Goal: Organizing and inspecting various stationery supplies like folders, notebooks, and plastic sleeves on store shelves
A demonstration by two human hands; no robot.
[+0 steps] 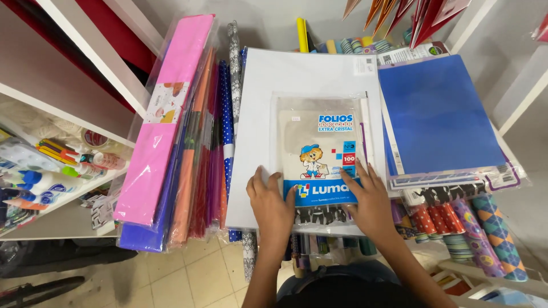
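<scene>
Clear plastic wraps the packet of sheet protectors (321, 154), which shows a cartoon figure and a blue band along its lower edge. It lies flat on a large white sheet of card (302, 77), near the middle of the view and towards the card's nearer edge. Both hands rest on the packet's near end. The left hand (269, 201) lies at the lower left corner, its fingers (260, 178) spread and pressing flat on the card and the packet's edge, thumb on the blue band; they grip nothing. The right hand (371, 199) lies at the lower right corner, its fingers (353, 174) likewise spread flat over the blue band, pressing rather than closing on anything.

Just right of the card lies a stack of blue folders in clear sleeves (436, 117). Below these, rolls of patterned wrapping paper (479, 228) point towards the person, with dots, stripes and diamonds. Left of the card stand a blue roll with white dots (226, 114) and packs of coloured crepe paper, the pink pack (165, 114) lying on top. Further left, a white shelf (68, 102) carries glue bottles (40, 182) and markers. Beige floor tiles (200, 274) show beneath.
</scene>
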